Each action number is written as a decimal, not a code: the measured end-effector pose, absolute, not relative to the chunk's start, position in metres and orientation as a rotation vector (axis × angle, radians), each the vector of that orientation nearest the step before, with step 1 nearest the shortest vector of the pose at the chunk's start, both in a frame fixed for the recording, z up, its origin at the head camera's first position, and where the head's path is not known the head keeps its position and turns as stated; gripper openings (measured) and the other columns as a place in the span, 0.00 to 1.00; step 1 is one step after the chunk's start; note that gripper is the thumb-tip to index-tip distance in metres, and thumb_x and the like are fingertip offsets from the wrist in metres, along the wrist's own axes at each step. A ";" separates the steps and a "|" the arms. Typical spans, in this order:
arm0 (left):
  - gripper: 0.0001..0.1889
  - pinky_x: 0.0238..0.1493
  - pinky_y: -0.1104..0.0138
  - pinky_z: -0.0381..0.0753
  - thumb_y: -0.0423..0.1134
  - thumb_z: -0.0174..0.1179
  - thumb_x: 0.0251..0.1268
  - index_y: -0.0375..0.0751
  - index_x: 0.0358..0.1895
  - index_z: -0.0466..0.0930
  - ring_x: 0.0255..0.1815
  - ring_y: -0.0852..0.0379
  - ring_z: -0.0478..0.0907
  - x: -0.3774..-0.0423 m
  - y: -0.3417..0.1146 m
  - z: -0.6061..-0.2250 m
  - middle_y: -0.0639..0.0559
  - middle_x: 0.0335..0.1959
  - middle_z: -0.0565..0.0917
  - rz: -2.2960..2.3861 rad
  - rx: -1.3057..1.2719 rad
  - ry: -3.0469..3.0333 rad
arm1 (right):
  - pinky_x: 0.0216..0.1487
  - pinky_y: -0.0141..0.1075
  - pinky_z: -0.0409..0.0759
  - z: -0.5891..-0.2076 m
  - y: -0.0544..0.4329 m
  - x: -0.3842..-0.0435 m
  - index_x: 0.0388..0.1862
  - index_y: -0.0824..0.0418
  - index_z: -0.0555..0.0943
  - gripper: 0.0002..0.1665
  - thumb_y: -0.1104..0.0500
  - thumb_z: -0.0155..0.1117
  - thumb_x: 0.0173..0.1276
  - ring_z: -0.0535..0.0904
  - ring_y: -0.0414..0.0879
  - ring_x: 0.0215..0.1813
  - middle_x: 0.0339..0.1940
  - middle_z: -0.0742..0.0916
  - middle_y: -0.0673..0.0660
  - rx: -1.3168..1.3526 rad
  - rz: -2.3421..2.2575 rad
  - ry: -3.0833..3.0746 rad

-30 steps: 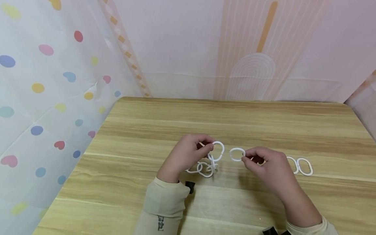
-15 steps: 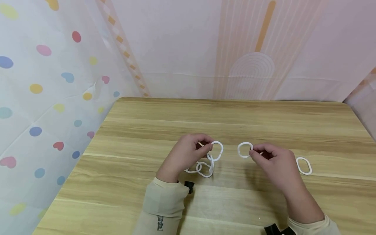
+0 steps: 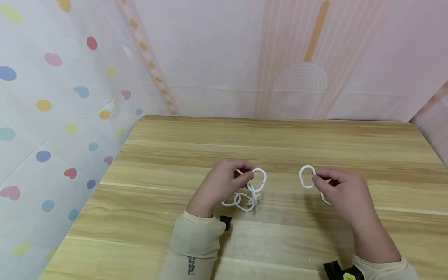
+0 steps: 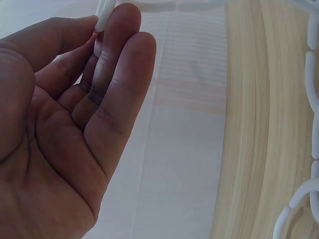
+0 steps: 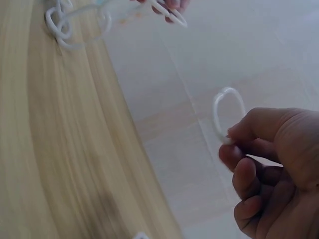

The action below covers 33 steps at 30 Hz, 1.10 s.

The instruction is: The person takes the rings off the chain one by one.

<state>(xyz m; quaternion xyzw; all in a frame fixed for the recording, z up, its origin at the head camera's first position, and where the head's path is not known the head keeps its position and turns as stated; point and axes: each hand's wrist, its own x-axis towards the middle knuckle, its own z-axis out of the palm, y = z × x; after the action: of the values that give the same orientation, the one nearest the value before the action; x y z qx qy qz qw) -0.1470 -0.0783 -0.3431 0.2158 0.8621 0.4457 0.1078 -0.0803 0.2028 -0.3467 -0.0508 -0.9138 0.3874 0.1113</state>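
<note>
Near the table's middle my left hand pinches a white plastic chain link between thumb and fingers. Below it hangs a chain of several joined white links, which shows larger along the right edge of the left wrist view. To the right, my right hand holds a single oval link upright by its edge, between thumb and forefinger. A gap separates this link from the chain. Part of another link shows on the table beneath the right hand, which hides the rest.
The wood-grain table reaches back to a pale patterned backdrop. Another dotted cloth hangs along the left side. Black wrist gear shows at the right cuff, and a small black piece at the left one.
My right hand has drawn away to the right with its link, turning it more upright. Links lying on the right are now mostly covered by that hand. My left hand has stayed in place.
</note>
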 end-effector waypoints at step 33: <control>0.06 0.36 0.67 0.81 0.37 0.62 0.71 0.44 0.45 0.87 0.30 0.60 0.80 -0.147 -0.080 -0.343 0.50 0.34 0.86 1.313 0.652 2.520 | 0.41 0.56 0.75 -0.361 0.318 -0.077 0.53 0.71 0.83 0.25 0.50 0.56 0.77 0.77 0.72 0.50 0.53 0.83 0.76 -0.403 0.789 -3.012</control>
<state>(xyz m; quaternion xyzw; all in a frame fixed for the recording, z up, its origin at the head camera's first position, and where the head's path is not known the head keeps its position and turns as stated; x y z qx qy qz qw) -0.1474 -0.0802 -0.3425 0.2221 0.8589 0.4475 0.1128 -0.0772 0.3176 -0.3615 -0.1283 -0.9593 0.2515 0.0012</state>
